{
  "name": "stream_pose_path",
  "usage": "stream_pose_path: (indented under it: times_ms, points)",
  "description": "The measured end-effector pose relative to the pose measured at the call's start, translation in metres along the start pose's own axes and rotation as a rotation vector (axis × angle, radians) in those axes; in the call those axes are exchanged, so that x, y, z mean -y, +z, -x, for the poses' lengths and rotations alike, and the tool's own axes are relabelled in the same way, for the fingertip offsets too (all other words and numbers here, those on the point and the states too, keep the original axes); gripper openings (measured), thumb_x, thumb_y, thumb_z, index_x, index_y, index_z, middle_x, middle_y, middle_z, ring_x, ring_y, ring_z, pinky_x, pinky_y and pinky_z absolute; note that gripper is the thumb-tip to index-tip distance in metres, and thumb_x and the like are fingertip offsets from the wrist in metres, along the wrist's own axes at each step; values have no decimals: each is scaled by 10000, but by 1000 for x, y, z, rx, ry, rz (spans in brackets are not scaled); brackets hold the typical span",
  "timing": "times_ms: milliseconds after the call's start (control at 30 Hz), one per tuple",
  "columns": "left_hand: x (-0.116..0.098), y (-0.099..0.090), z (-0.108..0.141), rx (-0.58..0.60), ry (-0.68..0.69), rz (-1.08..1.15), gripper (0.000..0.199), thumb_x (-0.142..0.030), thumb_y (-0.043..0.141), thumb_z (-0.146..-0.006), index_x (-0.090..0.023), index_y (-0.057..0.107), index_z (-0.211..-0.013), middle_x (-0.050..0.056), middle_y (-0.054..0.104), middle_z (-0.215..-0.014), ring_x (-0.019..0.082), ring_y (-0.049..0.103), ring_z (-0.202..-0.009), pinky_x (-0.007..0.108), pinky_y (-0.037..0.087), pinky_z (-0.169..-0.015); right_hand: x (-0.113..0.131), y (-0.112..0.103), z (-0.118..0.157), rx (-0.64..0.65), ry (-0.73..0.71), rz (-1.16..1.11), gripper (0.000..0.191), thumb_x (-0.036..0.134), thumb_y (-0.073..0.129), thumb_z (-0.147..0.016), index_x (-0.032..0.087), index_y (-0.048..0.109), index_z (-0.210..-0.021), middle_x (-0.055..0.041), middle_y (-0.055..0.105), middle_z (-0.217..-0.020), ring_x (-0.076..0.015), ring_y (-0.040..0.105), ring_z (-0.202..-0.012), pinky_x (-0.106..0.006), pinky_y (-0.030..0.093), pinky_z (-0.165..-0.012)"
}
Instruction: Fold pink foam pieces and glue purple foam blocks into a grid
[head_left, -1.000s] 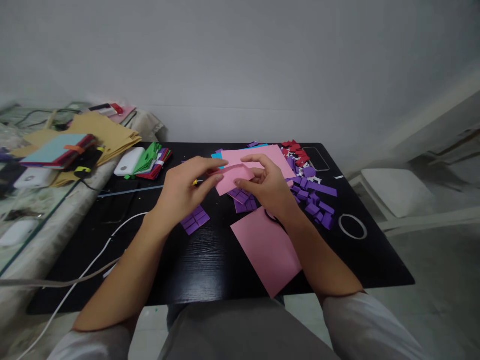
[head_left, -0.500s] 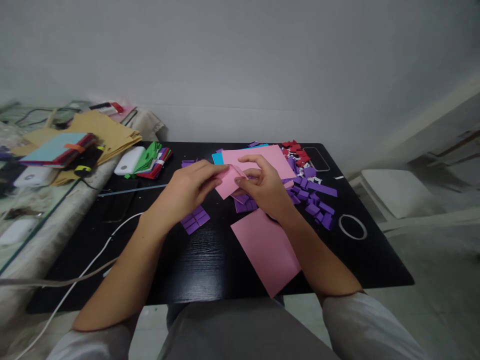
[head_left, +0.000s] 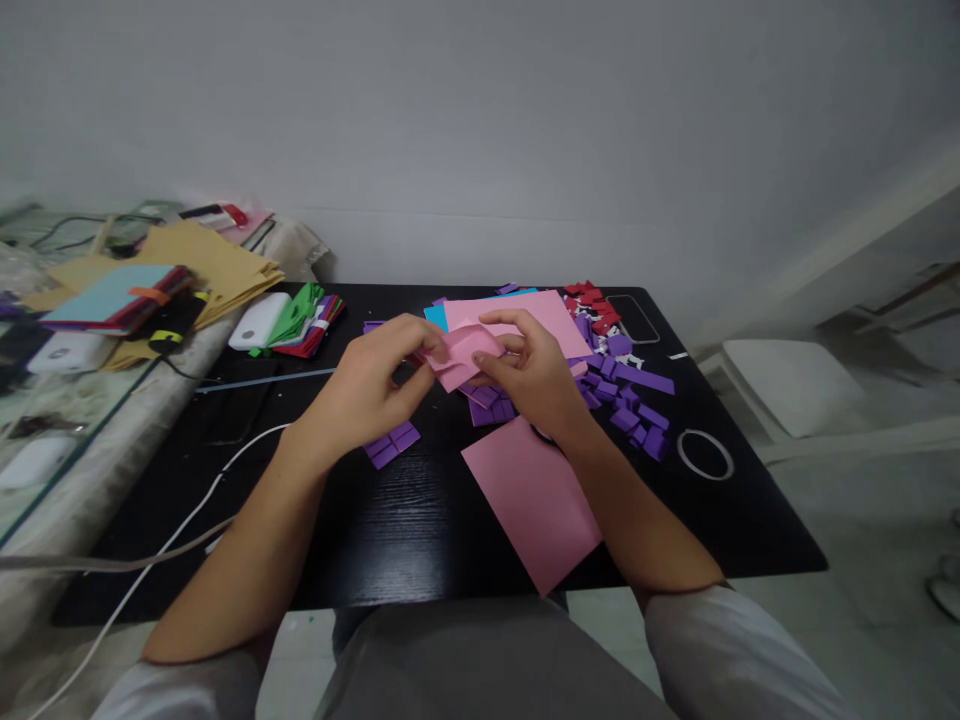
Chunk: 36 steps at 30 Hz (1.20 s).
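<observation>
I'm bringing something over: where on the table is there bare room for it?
On the black table: the near stretch between the purple tiles and flat pink sheet; also the right front corner, before the white ring. Crowded: under the held pink paper, and rear right with purple pieces and red pieces.

- Left sleeve [head_left: 199,685]: pale grey, soft cloth, loose, short cut, ending near the elbow; forearm bare below.
- Right sleeve [head_left: 739,650]: same pale grey, creased, likewise ending near the elbow.
- Right wrist: thin black band [head_left: 543,435], partly hidden; material cannot be told.
- Lap: plain, darker grey cloth [head_left: 480,660].
- Legs: dark cloth [head_left: 351,632] visible beside the grey, below the table edge; garment type unclear.
</observation>
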<state>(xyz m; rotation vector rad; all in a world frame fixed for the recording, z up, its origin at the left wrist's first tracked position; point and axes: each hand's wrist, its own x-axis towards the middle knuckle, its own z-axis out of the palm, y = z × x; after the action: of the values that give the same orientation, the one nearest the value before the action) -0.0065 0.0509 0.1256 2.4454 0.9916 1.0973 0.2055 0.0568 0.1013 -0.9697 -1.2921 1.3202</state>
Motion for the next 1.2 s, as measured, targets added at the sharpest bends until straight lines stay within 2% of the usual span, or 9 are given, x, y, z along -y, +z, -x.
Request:
stream_pose_path:
  times_ms: [200,533,800,933,1033,1200]
  points:
    - [-1,-1,1,26,32,-30,186,-39,500,-895,-211,554,-938,64,699,-1094,202,669,-1032,338,518,-868,-3,-3,-2,-17,-32,41,429,309,823,-782,260,622,-1158,-9,753,-922,-227,787,-837,-426,692,-834]
    - [3,-1,1,-90,-3,-156,165,-61,533,-924,-205,611,-914,46,753,-1032,182,704,-947,318,527,-860,-2,-4,-3,-48,-104,99,322,268,797,-806,216,691,-1106,-71,791,-1051,-260,773,-1050,-478,643,-988]
    - [3,-2,2,-101,-18,-165,148,-88,542,-930,-199,636,-910,53,756,-1024,186,705,-930,319,531,-831,-6,-5,-3,-46,-119,132,377,311,788,-837,215,700,-1191,-113,769,-1228,-301,717,-1231,-524,586,-1091]
    - [5,-2,2,-112,-22,-165,140,-87,554,-928,-197,638,-908,54,759,-1021,184,706,-927,316,527,-819,-5,-5,-3,-37,-124,137,424,310,768,-861,213,691,-1267,-127,749,-1298,-304,701,-1265,-528,568,-1118]
    - [5,-2,2,-115,-27,-170,144,-85,557,-928,-199,643,-910,50,756,-1016,184,707,-927,319,532,-818,-5,-5,-3,-38,-124,139,408,300,766,-861,210,706,-1254,-125,743,-1321,-304,686,-1290,-515,571,-1119]
    - [1,-2,1,-141,-7,-214,194,-86,546,-949,-206,697,-975,60,744,-1075,200,706,-1019,352,553,-911,-4,-4,-3,-43,-93,117,409,319,762,-870,226,713,-1266,-102,756,-1312,-291,712,-1245,-504,595,-1091]
